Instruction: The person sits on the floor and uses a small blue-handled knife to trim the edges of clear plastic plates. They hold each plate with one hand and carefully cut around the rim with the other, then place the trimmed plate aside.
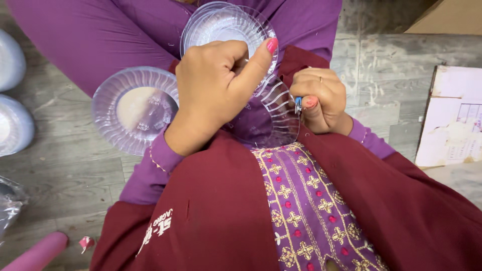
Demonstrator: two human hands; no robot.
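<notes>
A clear plastic plate [273, 113] with a ribbed rim is held upright over the person's lap, between both hands, just above the embroidered purple front of their garment [306, 211]. The left hand [216, 85] grasps it from the upper left side: its grip is pressed together on the plate's rim, the fingers curled round the edge and the thumb with a pink nail stretched up along the plate's face. The right hand [319, 98] sits at the plate's right edge, touching it; its grip is pinched shut on a small blue-tipped tool [298, 104], whose tip meets the rim. What kind of tool it is cannot be told, since most of it is hidden in the fist.

Just behind the held plate, a second clear plate [226, 25] rests on the purple trouser leg [95, 35], partly covered by the left hand. A third clear plate [133, 108] lies on the grey wooden floor [60, 165] just beside the left wrist. A dark red shawl [211, 211] drapes over the lap. Farther left on the floor stand two stacks of pale plates [12, 95], and near the bottom left corner lies a pink roll [37, 253]. At the right edge lies flat cardboard [452, 118]
</notes>
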